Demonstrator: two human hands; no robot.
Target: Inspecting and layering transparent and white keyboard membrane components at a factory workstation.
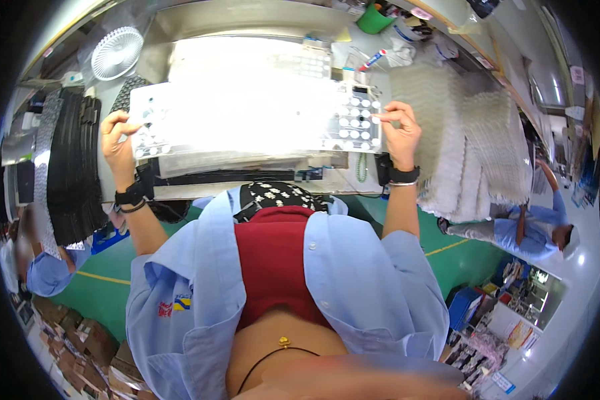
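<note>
A long, flat sheet with rows of round white dots (357,125) spans the space between my hands, above a brightly glowing white surface (233,57). Its middle is washed out by glare, so the detail there is lost. At the sheet's left end, my left hand (119,141) pinches the edge between thumb and fingers. My right hand (401,137) grips the opposite short edge the same way. Both wrists wear dark bands.
A white round fan (117,53) stands at the back left. Black strips (73,167) are stacked on the left, pale wavy sheets (490,153) on the right. Behind lie a red-and-blue marker (373,60) and a green cup (375,19). Co-workers in blue (537,227) are at both sides.
</note>
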